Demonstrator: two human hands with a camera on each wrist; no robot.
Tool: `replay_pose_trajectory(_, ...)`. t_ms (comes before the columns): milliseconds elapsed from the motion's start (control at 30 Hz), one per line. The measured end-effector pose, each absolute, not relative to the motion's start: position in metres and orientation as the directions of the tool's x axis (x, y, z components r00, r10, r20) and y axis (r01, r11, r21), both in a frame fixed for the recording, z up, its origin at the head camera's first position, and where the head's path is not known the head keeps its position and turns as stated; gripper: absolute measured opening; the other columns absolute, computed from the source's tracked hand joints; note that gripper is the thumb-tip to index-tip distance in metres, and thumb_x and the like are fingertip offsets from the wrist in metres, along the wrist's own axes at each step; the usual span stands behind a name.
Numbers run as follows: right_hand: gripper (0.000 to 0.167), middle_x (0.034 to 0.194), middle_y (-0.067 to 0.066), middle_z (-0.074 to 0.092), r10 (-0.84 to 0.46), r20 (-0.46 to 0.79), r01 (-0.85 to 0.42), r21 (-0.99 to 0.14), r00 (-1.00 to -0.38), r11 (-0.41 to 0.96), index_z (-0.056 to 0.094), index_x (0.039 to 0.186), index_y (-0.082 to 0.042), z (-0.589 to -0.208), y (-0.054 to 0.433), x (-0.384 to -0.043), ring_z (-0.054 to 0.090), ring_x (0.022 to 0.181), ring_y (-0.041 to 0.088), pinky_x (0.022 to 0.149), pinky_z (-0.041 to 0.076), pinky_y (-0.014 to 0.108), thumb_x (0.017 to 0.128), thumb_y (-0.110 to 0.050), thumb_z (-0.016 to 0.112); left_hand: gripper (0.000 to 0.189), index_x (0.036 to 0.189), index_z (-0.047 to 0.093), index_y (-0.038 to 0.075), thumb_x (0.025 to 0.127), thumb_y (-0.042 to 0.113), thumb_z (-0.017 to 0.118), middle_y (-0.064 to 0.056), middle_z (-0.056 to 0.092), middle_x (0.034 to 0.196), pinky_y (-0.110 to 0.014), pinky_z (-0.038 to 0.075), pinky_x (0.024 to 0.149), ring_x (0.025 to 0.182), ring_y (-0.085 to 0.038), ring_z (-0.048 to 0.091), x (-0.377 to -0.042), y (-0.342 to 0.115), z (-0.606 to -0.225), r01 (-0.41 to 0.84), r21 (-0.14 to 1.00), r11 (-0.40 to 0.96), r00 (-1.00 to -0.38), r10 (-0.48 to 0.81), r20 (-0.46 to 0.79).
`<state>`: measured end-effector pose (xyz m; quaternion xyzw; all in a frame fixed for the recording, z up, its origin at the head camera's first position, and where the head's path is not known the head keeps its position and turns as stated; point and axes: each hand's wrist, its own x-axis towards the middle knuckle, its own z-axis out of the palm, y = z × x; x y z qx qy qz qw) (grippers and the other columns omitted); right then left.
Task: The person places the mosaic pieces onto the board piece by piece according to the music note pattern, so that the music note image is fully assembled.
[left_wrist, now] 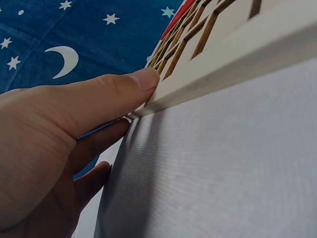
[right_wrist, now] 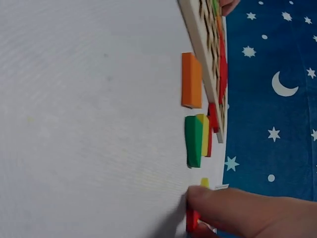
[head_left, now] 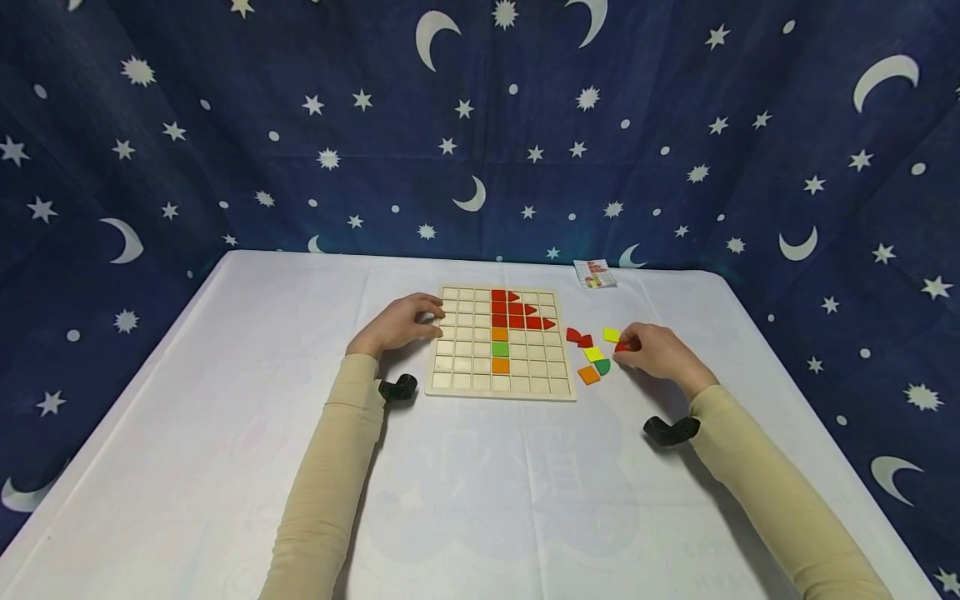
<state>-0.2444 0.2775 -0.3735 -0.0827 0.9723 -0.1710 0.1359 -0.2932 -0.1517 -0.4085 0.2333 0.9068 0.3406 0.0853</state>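
Observation:
A square wooden grid board lies flat on the white table. Red blocks, orange blocks and a green block fill some of its squares. At the board's left edge, my left hand holds the rim, with the thumb against the frame. My right hand pinches a small red block, partly hidden by the fingers, at the table right of the board. Close to it lie loose yellow, green, orange and red blocks.
A small printed card with a coloured grid pattern lies near the back edge of the white table. Behind it hangs a dark blue cloth with moons and stars. Black wrist mounts stick out beneath the sleeves.

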Motion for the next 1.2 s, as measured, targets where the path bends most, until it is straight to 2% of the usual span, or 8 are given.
replay_pose_trajectory(167, 0.029, 0.103, 0.017, 0.065, -0.273, -0.229, -0.167, -0.395, -0.934, 0.903, 0.064, 0.115, 0.006, -0.3708, 0.2784, -0.2447, 0.055, 0.091, 0.03, 0.089, 0.05, 0.049, 0.089, -0.006, 0.068, 0.04, 0.123, 0.065, 0.0, 0.089, 0.018, 0.074, -0.015, 0.049, 0.143, -0.044, 0.03, 0.115, 0.136, -0.032, 0.04, -0.2926, -0.1521, -0.4082, 0.373, 0.653, 0.659, -0.874, 0.485, 0.01)
replay_pose_trajectory(367, 0.026, 0.101, 0.016, 0.065, -0.26, -0.224, -0.156, -0.394, -0.939, 0.905, 0.065, 0.111, 0.006, -0.3713, 0.2821, -0.2445, 0.056, 0.089, 0.029, 0.085, 0.052, 0.045, 0.088, -0.007, 0.07, 0.039, 0.123, 0.065, 0.0, 0.089, 0.017, 0.073, -0.016, 0.049, 0.143, -0.044, 0.031, 0.115, 0.135, -0.033, 0.041, -0.2923, -0.1519, -0.4078, 0.377, 0.655, 0.655, -0.872, 0.489, 0.013)
replay_pose_trajectory(800, 0.029, 0.104, 0.017, 0.065, -0.276, -0.223, -0.171, -0.397, -0.935, 0.902, 0.065, 0.115, 0.006, -0.3744, 0.2821, -0.2455, 0.055, 0.09, 0.029, 0.089, 0.05, 0.049, 0.087, -0.003, 0.069, 0.038, 0.123, 0.065, 0.001, 0.09, 0.018, 0.072, -0.014, 0.049, 0.143, -0.044, 0.031, 0.115, 0.136, -0.032, 0.04, -0.2907, -0.152, -0.4053, 0.364, 0.661, 0.656, -0.874, 0.486, 0.0)
replay_pose_trajectory(1067, 0.03, 0.094, 0.01, 0.062, -0.275, -0.225, -0.168, -0.403, -0.935, 0.9, 0.066, 0.115, 0.001, -0.3771, 0.2814, -0.246, 0.052, 0.086, 0.026, 0.076, 0.049, 0.036, 0.09, -0.014, 0.07, 0.039, 0.123, 0.065, 0.0, 0.09, 0.017, 0.072, -0.015, 0.049, 0.143, -0.045, 0.031, 0.115, 0.136, -0.033, 0.04, -0.2907, -0.1519, -0.4061, 0.368, 0.661, 0.654, -0.874, 0.487, 0.004)
replay_pose_trajectory(1200, 0.026, 0.09, 0.009, 0.06, -0.271, -0.226, -0.169, -0.389, -0.936, 0.906, 0.065, 0.113, -0.001, -0.3763, 0.2798, -0.2446, 0.051, 0.084, 0.026, 0.075, 0.047, 0.035, 0.091, -0.014, 0.069, 0.038, 0.124, 0.065, 0.001, 0.09, 0.018, 0.072, -0.014, 0.048, 0.144, -0.044, 0.031, 0.115, 0.136, -0.032, 0.04, -0.291, -0.1517, -0.4059, 0.356, 0.663, 0.659, -0.877, 0.481, -0.006)
